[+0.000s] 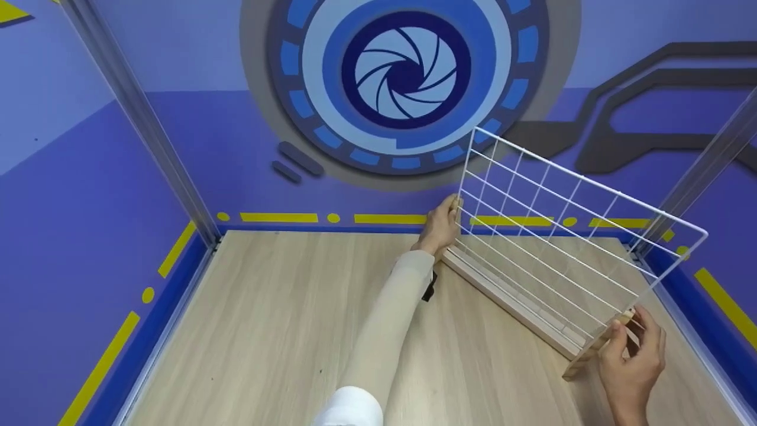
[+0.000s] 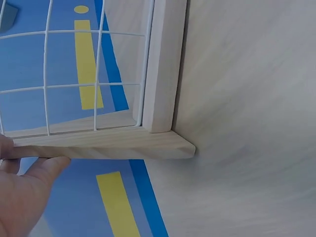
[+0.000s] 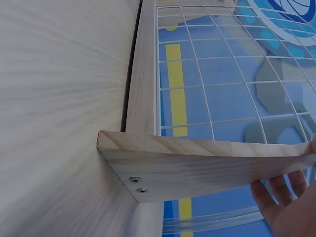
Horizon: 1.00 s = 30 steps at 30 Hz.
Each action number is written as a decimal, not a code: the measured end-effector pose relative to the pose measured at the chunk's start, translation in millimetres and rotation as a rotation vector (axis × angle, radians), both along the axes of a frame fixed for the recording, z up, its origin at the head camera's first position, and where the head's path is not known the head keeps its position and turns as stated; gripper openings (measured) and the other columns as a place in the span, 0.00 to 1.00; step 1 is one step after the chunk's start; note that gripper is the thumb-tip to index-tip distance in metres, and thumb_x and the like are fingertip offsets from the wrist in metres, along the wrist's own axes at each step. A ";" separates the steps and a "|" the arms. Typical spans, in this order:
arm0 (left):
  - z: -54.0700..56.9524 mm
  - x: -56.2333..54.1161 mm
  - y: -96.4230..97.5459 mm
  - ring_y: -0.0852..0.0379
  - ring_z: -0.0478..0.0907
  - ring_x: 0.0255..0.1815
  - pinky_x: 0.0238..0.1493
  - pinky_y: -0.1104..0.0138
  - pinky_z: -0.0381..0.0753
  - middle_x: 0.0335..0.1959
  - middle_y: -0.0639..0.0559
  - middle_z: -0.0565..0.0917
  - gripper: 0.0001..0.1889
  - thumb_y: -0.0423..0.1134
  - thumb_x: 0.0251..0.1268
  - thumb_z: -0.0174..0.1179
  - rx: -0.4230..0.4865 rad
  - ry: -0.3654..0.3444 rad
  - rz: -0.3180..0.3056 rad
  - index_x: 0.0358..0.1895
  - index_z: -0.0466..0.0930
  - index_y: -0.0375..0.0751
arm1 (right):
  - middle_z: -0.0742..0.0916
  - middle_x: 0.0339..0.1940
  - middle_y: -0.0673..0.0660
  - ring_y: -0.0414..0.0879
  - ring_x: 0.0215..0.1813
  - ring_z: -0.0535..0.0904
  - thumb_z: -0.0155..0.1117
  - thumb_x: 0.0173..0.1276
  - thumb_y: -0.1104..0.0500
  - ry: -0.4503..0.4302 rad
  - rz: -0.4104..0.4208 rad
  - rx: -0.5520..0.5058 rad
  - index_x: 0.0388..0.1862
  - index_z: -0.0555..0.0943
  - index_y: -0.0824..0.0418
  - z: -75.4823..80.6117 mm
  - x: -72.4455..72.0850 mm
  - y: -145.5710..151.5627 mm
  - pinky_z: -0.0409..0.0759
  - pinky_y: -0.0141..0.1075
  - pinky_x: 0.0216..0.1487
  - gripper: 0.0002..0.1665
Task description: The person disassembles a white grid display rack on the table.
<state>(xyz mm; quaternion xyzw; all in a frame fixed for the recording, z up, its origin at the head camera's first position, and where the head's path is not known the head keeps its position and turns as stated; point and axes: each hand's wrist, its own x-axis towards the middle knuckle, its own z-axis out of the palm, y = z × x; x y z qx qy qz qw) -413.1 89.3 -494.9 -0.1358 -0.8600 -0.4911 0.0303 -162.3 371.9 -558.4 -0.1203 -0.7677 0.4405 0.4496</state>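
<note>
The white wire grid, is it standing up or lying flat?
Standing up: in the head view, the white wire grid rises above the long, pale wooden bar along its bottom.

At R side of the pale flat wooden table (image 1: 284, 313) stands the white rectangular wire grid (image 1: 566, 207), w/ the blue painted wall (image 1: 207, 130) behind it. Along its foot runs the straight pale-wood bar (image 1: 502, 296), betw. the flat pale-wood far board (image 2: 108, 145) (L end) & the flat pale-wood near board (image 1: 591, 350) (R end). L hand (image 1: 440, 225) is at far board, R hand (image 1: 633, 361) at near one.
</note>
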 end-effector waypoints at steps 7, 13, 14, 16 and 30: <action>1.9 -3.5 11.5 0.47 0.78 0.73 0.76 0.58 0.75 0.74 0.42 0.79 0.25 0.33 0.88 0.44 0.034 -0.033 -0.005 0.81 0.66 0.47 | 0.76 0.55 0.29 0.26 0.58 0.79 0.64 0.75 0.69 0.021 0.005 -0.018 0.73 0.78 0.64 -3.0 8.0 -2.7 0.76 0.15 0.55 0.28; 2.9 -4.5 18.8 0.48 0.79 0.71 0.74 0.58 0.76 0.73 0.45 0.80 0.25 0.33 0.88 0.45 0.001 -0.058 0.017 0.81 0.67 0.50 | 0.77 0.54 0.30 0.26 0.57 0.79 0.66 0.73 0.70 0.030 -0.014 -0.026 0.72 0.79 0.65 -8.0 10.2 -1.8 0.76 0.15 0.55 0.29; 3.4 -4.7 19.6 0.48 0.79 0.71 0.74 0.59 0.76 0.73 0.45 0.80 0.25 0.33 0.88 0.45 -0.017 -0.059 0.021 0.81 0.67 0.51 | 0.77 0.54 0.30 0.26 0.57 0.79 0.66 0.73 0.71 0.035 -0.016 -0.024 0.72 0.79 0.65 -8.6 10.1 -1.3 0.76 0.15 0.54 0.28; 4.4 -5.4 20.4 0.48 0.80 0.70 0.73 0.59 0.77 0.73 0.46 0.81 0.25 0.34 0.87 0.45 -0.046 -0.061 0.032 0.80 0.68 0.52 | 0.77 0.53 0.31 0.26 0.56 0.80 0.67 0.72 0.72 0.048 -0.014 -0.021 0.71 0.79 0.67 -8.9 9.5 -0.2 0.76 0.15 0.54 0.28; 12.7 -7.4 17.6 0.48 0.77 0.75 0.76 0.59 0.74 0.75 0.46 0.79 0.24 0.34 0.88 0.46 -0.059 -0.044 -0.032 0.80 0.67 0.49 | 0.79 0.54 0.31 0.28 0.56 0.82 0.68 0.70 0.73 0.118 0.023 -0.012 0.69 0.80 0.70 -6.9 6.4 4.2 0.78 0.16 0.55 0.28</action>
